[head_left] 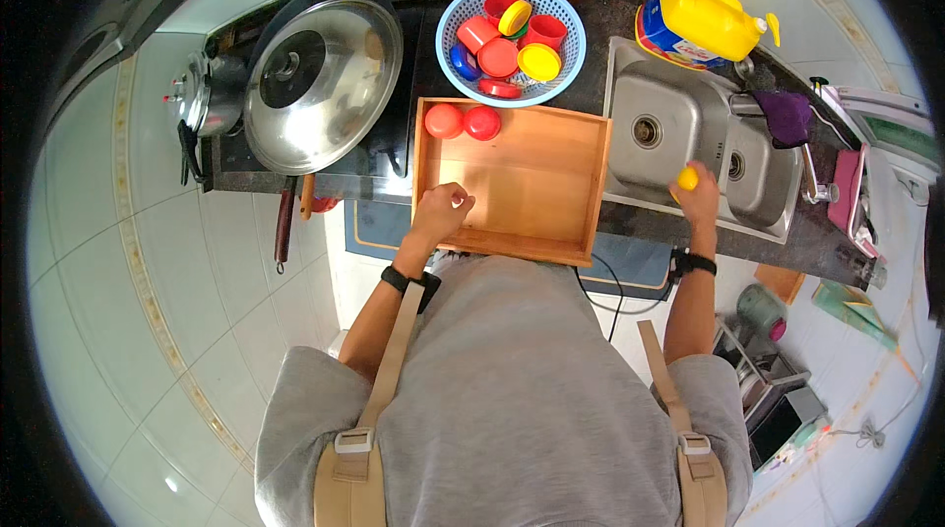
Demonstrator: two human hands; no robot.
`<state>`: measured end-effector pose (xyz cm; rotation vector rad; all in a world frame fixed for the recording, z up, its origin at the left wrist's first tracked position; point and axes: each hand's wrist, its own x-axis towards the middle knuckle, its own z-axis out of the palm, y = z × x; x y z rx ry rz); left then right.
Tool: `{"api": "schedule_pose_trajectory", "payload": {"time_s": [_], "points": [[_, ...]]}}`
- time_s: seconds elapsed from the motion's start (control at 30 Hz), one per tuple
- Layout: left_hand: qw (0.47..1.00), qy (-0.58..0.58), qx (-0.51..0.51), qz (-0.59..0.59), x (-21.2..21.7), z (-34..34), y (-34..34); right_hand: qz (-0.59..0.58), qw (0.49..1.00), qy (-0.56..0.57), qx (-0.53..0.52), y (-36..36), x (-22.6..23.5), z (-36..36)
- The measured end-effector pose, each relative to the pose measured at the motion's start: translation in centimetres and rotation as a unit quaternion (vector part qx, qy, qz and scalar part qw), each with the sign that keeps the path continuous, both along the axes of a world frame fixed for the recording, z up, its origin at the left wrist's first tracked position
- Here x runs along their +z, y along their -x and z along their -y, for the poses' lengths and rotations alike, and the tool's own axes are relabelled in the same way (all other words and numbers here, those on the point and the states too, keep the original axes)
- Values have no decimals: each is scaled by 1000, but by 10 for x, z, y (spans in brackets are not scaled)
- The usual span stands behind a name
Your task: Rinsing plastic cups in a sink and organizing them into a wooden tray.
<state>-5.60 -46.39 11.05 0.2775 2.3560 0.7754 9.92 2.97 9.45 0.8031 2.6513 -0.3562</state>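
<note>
The person's left hand (440,209) rests loosely curled, holding nothing, on the near left corner of a shallow wooden tray (551,194) lying on the dark worktop (630,222). Two red cups (463,122) sit side by side in the tray's far left corner. The right hand (697,190) is closed around a small yellow cup (687,178) at the near edge of the steel sink (655,128). Behind the tray stands a blue basket (455,7) filled with red, yellow and blue cups. A big pan with a steel lid (320,74) sits to the left, and a yellow jug (704,17) stands behind the sink.
</note>
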Motion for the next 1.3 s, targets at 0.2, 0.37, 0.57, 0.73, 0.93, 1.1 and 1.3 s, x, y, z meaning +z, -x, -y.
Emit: {"api": "schedule_pose_trajectory", "payload": {"time_s": [0.2,0.37,0.57,0.73,0.93,1.1,1.3], "points": [[974,-101,123,164,-39,-13,3,-333,880,308,-139,72,42,136],[840,-267,283,380,-58,-53,15,-336,919,205,6,110,5,226],[840,-245,263,407,-72,-82,20,-355,898,259,-39,134,-54,263],[801,-304,318,406,-75,-84,24,-279,852,398,-192,117,-58,270],[781,-372,257,431,-69,-87,36,-231,754,548,-278,125,-64,257],[878,-253,193,359,-56,-58,36,-108,932,316,-138,145,-12,233],[877,-247,177,372,-31,-33,53,-319,899,296,57,251,35,213]]}}
